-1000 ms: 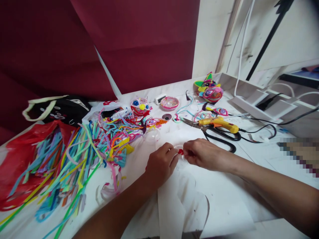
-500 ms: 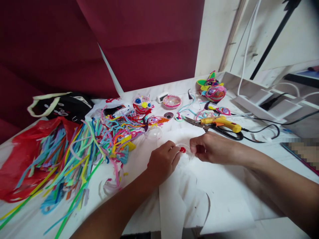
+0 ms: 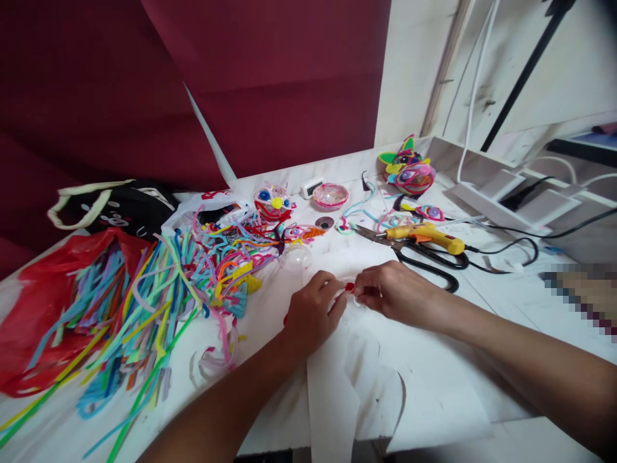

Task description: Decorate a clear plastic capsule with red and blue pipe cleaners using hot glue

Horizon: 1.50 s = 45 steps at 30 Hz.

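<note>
My left hand [image 3: 312, 307] is closed in a pinch on a red pipe cleaner [image 3: 349, 287]; a bit of red also shows at the hand's left edge. Against the pipe cleaner's other end, the fingertips of my right hand [image 3: 385, 290] are pressed together. Under the fingers lies a clear plastic piece with a curved rim [image 3: 357, 301], mostly hidden by the hands. Both hands are over white paper [image 3: 434, 379]. Just beyond my right hand are black-handled scissors [image 3: 434, 265] and a yellow glue gun [image 3: 427, 238].
Many coloured pipe cleaners [image 3: 159, 308] spill from a red bag [image 3: 29, 328] on the left. A clear dome [image 3: 295, 258], a pink-rimmed bowl [image 3: 330, 196] and decorated ball figures [image 3: 273, 204] stand farther back. Cables and a power strip [image 3: 501, 209] lie at the right.
My right hand has moved left, bringing its fingertips from beside the red pipe cleaner up against it. My left hand has hardly moved.
</note>
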Available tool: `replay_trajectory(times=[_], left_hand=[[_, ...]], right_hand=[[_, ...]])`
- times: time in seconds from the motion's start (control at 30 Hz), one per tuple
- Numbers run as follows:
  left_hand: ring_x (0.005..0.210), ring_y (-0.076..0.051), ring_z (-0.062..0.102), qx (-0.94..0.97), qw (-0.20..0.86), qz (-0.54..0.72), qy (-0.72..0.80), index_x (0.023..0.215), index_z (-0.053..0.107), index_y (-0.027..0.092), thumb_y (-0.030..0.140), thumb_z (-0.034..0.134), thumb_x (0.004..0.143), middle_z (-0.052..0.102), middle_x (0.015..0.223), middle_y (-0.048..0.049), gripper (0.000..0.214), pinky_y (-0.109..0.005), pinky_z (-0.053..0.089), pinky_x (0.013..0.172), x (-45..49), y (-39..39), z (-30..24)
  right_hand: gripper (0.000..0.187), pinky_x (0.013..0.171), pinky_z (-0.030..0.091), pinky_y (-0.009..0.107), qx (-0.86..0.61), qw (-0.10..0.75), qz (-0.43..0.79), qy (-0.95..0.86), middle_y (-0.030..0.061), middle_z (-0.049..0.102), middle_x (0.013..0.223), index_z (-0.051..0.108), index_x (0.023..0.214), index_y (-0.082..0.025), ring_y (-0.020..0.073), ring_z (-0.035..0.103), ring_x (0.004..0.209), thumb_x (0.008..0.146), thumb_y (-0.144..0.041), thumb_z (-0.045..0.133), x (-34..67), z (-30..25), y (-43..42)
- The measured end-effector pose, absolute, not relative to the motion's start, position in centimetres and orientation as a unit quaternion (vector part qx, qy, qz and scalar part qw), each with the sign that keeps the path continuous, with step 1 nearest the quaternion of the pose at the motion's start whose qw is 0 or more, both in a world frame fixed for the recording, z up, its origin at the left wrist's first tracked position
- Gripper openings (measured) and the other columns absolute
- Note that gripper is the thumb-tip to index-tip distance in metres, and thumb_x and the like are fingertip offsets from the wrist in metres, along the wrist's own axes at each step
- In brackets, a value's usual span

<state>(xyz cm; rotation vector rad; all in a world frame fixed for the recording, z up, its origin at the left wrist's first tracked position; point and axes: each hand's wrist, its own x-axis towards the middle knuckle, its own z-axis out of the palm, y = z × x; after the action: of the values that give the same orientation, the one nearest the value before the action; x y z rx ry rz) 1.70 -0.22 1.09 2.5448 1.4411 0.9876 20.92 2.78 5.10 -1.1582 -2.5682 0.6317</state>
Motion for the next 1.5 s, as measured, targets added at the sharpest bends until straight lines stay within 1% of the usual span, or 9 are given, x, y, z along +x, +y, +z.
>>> replay_trajectory(times=[0.17, 0.33, 0.47, 0.63, 0.9, 1.13, 1.3, 1.37, 1.5], left_hand=[[0.069, -0.011, 0.056, 0.822, 0.051, 0.319, 0.469, 0.098, 0.063, 0.018, 0.021, 0.052, 0.087, 0.06, 0.092, -0.0043, 0.015, -0.023, 0.047, 0.062, 1.8, -0.2, 1.1], [0.076, -0.014, 0.059, 0.821, 0.056, 0.311, 0.475, 0.096, 0.062, 0.017, 0.021, 0.051, 0.088, 0.06, 0.092, -0.0048, 0.015, -0.024, 0.048, 0.064, 1.9, -0.2, 1.1], [0.077, -0.014, 0.059, 0.821, 0.051, 0.309, 0.477, 0.093, 0.061, 0.017, 0.021, 0.05, 0.087, 0.06, 0.091, -0.0046, 0.013, -0.024, 0.049, 0.065, 1.9, -0.2, 1.2], [0.076, -0.014, 0.059, 0.823, 0.05, 0.304, 0.477, 0.091, 0.061, 0.017, 0.021, 0.05, 0.087, 0.059, 0.09, -0.0046, 0.012, -0.024, 0.049, 0.064, 1.9, -0.2, 1.2], [0.074, -0.013, 0.058, 0.826, 0.039, 0.297, 0.478, 0.094, 0.061, 0.019, 0.022, 0.051, 0.088, 0.059, 0.091, -0.0034, 0.012, -0.024, 0.048, 0.066, 1.8, -0.2, 1.2], [0.065, -0.01, 0.054, 0.824, 0.036, 0.312, 0.471, 0.093, 0.061, 0.019, 0.023, 0.051, 0.088, 0.059, 0.09, -0.003, 0.012, -0.022, 0.047, 0.062, 1.8, -0.3, 1.2], [0.062, -0.009, 0.053, 0.823, 0.034, 0.316, 0.472, 0.093, 0.062, 0.019, 0.022, 0.052, 0.087, 0.06, 0.09, -0.0029, 0.012, -0.022, 0.047, 0.06, 1.9, -0.4, 1.3], [0.061, -0.009, 0.053, 0.821, 0.033, 0.316, 0.474, 0.092, 0.062, 0.018, 0.022, 0.052, 0.087, 0.06, 0.09, -0.003, 0.012, -0.022, 0.047, 0.059, 1.9, -0.4, 1.3], [0.063, -0.01, 0.054, 0.822, 0.031, 0.307, 0.479, 0.094, 0.062, 0.018, 0.021, 0.051, 0.086, 0.06, 0.091, -0.0035, 0.013, -0.022, 0.047, 0.059, 1.9, -0.4, 1.3]], right_hand=[[0.012, 0.058, 0.033, 0.024, -0.393, 0.13, 0.202, -0.888, 0.0017, 0.068, 0.076, 0.066, 0.081, -0.019, 0.0117, 0.057, 0.064, 0.081, -0.016, 0.054, 20.5, 5.2, 2.7], [0.016, 0.057, 0.029, 0.028, -0.391, 0.055, 0.12, -0.911, 0.0056, 0.067, 0.081, 0.063, 0.083, -0.016, 0.0152, 0.059, 0.066, 0.087, -0.017, 0.047, 20.0, 5.9, 2.2], [0.017, 0.057, 0.028, 0.029, -0.383, 0.035, 0.116, -0.916, 0.0073, 0.067, 0.079, 0.061, 0.085, -0.014, 0.0164, 0.059, 0.066, 0.087, -0.017, 0.044, 19.8, 6.2, 2.0], [0.014, 0.058, 0.029, 0.028, -0.368, 0.021, 0.125, -0.921, 0.0077, 0.065, 0.079, 0.059, 0.085, -0.013, 0.0155, 0.057, 0.065, 0.082, -0.015, 0.045, 19.7, 6.4, 2.1], [0.008, 0.054, 0.03, 0.023, -0.336, -0.003, 0.189, -0.923, 0.0002, 0.06, 0.065, 0.055, 0.07, -0.019, 0.0108, 0.045, 0.055, 0.07, -0.013, 0.05, 22.2, 7.6, 3.2], [0.018, 0.056, 0.032, 0.027, -0.394, -0.074, 0.093, -0.911, 0.0038, 0.067, 0.071, 0.067, 0.078, -0.023, 0.0176, 0.06, 0.066, 0.077, -0.011, 0.053, 24.3, 7.6, 4.2], [0.02, 0.057, 0.032, 0.03, -0.433, -0.067, 0.05, -0.898, 0.011, 0.07, 0.089, 0.069, 0.088, -0.02, 0.0243, 0.064, 0.077, 0.08, -0.011, 0.053, 23.6, 7.5, 3.9], [0.015, 0.059, 0.034, 0.029, -0.406, -0.036, 0.073, -0.91, 0.0087, 0.069, 0.089, 0.067, 0.088, -0.02, 0.0214, 0.063, 0.077, 0.083, -0.016, 0.053, 22.8, 7.5, 3.6], [0.017, 0.06, 0.035, 0.025, -0.314, 0.065, 0.147, -0.936, 0.0035, 0.065, 0.085, 0.064, 0.087, -0.018, 0.0133, 0.06, 0.072, 0.09, -0.019, 0.047, 21.3, 6.9, 2.9]])
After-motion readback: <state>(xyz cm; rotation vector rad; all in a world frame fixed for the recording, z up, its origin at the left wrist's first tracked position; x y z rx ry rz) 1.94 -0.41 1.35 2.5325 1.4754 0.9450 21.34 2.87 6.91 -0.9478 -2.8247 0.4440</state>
